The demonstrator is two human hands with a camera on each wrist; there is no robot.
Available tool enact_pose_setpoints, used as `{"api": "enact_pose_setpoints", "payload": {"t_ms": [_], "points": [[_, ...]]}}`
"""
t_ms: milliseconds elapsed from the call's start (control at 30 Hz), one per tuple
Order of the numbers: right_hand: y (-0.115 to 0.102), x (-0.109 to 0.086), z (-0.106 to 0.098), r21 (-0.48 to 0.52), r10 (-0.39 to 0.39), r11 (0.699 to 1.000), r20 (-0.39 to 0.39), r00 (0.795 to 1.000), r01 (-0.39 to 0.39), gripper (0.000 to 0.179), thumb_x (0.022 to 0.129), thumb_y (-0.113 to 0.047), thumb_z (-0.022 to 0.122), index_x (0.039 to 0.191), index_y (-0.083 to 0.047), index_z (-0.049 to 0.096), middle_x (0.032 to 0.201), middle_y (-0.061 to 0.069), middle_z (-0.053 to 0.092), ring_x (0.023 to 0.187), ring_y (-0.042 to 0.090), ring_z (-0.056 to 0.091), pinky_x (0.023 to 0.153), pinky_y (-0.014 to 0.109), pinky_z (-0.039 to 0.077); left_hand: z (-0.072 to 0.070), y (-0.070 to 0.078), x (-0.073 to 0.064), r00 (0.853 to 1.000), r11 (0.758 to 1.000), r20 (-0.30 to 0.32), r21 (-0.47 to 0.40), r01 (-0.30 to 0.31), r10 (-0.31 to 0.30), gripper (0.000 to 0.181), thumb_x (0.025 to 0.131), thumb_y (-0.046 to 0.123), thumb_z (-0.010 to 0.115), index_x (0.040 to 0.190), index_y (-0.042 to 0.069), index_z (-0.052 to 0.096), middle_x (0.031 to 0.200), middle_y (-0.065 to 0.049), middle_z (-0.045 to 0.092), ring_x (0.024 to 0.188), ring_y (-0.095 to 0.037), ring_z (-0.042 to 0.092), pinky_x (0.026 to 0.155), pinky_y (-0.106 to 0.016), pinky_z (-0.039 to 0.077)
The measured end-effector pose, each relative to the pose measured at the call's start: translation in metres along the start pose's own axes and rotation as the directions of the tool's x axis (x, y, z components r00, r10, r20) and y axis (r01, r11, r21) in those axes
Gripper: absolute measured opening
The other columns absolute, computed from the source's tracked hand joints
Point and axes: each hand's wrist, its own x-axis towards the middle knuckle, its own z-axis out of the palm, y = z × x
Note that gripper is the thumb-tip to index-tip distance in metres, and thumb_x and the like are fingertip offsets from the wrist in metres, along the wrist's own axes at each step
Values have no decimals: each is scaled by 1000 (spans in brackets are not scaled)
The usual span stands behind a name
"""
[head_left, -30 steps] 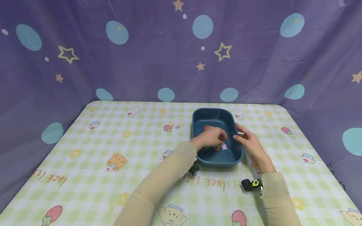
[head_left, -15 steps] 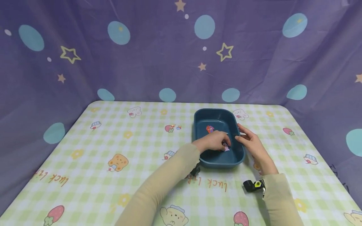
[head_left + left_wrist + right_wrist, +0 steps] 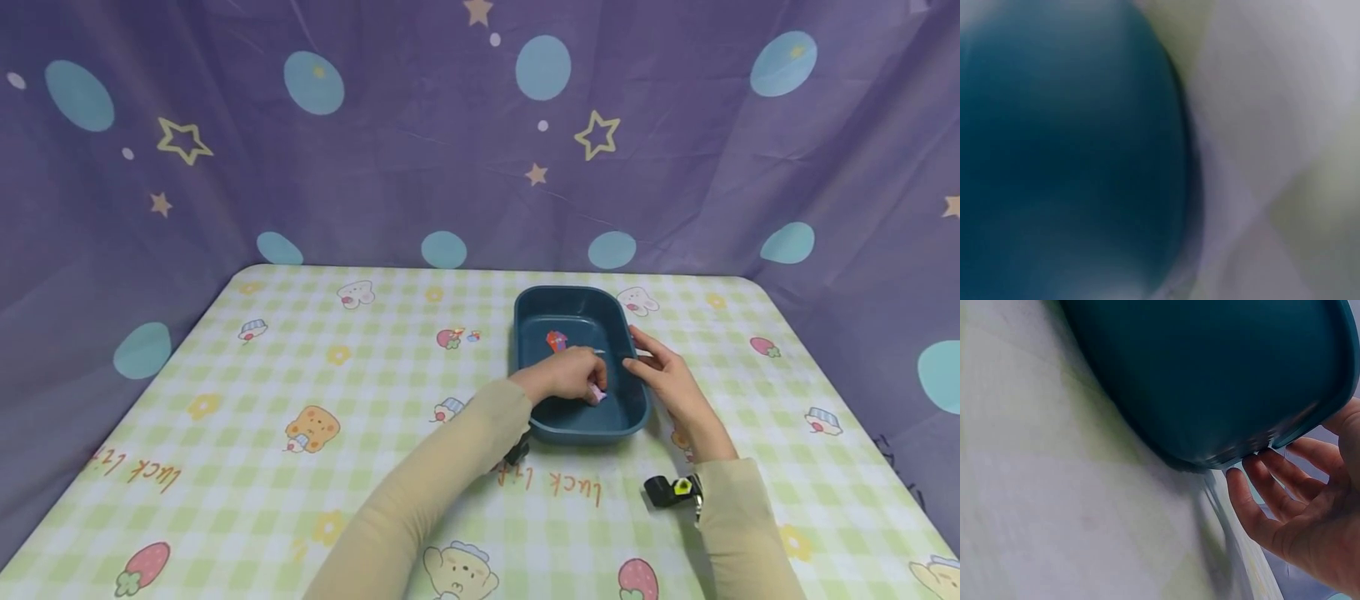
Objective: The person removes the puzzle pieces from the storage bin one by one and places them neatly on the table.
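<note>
Pink trinket in the teal tub: the left hand pinches it with curled fingers, while the right hand, loosely spread, touches the tub's side. We judge the trinket light, stiff, best taken by its edges.

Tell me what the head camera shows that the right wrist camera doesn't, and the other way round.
Only the head view shows the left hand holding a small pink piece inside the teal container, and a red-orange piece lying in there.

Only the right wrist view shows, close up, fingertips against the container's outer side, a spot the head view hides.

Both show the right hand, the container, the checked cloth and some purple backdrop.
</note>
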Motion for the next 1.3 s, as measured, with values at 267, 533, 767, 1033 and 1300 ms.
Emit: {"api": "enact_pose_setpoints", "payload": {"t_ms": [267,533,767,1033,1300], "points": [[1,-1,-1,-22,9,1000,3,1000,-9,60,91,-27,54,144,-17,27,140,16,34,101,1,48,80,11,40,0,-1,-3,1000,998,-18,-59,24,-25,16,73,21,76,81,16,63,73,5,55,69,-8,50,61,-15,38],[1,0,0,-19,14,1000,3,1000,-14,60,91,-25,54,144,-17,27,139,16,35,98,-2,49,80,11,40,0,-3,-6,999,993,-41,-113,27,-32,14,75,21,74,76,16,61,65,4,53,57,-7,50,55,-16,38],[-1,0,0,-24,11,1000,3,1000,-11,60,91,-26,54,144,-18,27,139,17,35,98,-5,49,80,11,40,-2,-3,-7,994,992,-84,-114,60,-70,10,80,23,70,76,19,62,67,5,55,58,-7,51,54,-17,39],[-4,-1,1,-24,14,1000,9,1000,-14,59,91,-22,54,144,-19,26,140,18,34,96,-6,49,78,10,41,-10,-5,-18,980,984,-178,-170,62,-93,8,80,25,70,78,21,62,68,7,57,59,-6,52,60,-19,42],[0,1,1,-10,0,1000,-14,1000,0,58,91,-21,55,143,-15,29,137,18,39,94,-8,50,78,9,40,-23,-15,-30,957,958,-256,-279,61,-136,8,81,25,69,79,20,62,68,8,59,56,-6,54,56,-18,44]]}}
